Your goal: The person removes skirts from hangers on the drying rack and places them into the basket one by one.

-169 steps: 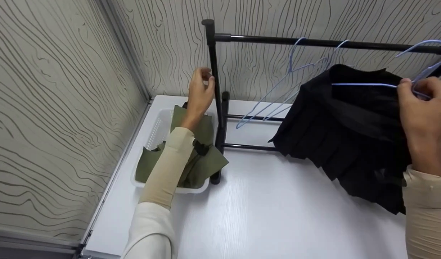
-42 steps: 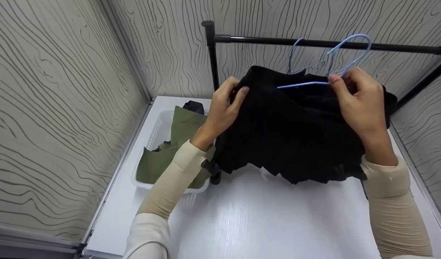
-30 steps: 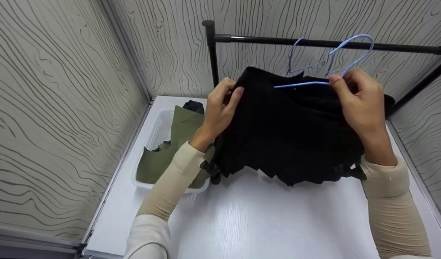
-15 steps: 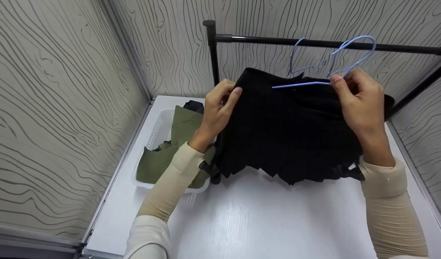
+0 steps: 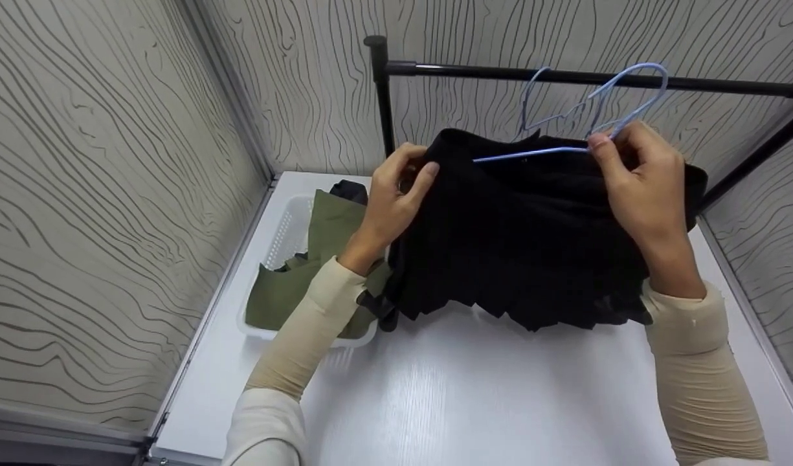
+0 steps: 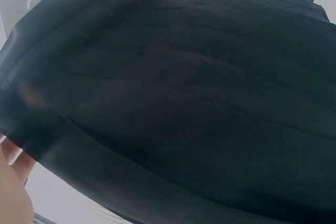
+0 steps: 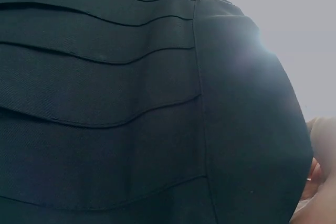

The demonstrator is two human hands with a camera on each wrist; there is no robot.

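A black pleated skirt (image 5: 519,246) hangs between both hands in front of the rack, its pleats plain in the right wrist view. My left hand (image 5: 393,197) pinches the left end of its waistband between thumb and fingers. With my right hand (image 5: 652,188) I grip a light blue hanger (image 5: 532,154) just below its hook. One arm of that hanger reaches left into the waist opening, and its tip stops short of the left hand. The hanger's other arm is hidden by the right hand and the cloth. Dark cloth (image 6: 168,77) fills most of the left wrist view.
Behind the skirt stands a black clothes rack (image 5: 467,69), with other blue hangers (image 5: 527,97) on its rail. At left, a white perforated basket (image 5: 257,331) holds olive green cloth (image 5: 331,226) and a dark item (image 5: 349,191). Patterned walls border the white table (image 5: 500,401).
The left hand has come from beside the rack's post to pinch the waistband. Skirt, hanger and right hand have moved left. Lately the hanger's tip has slid slightly further left inside the waist.
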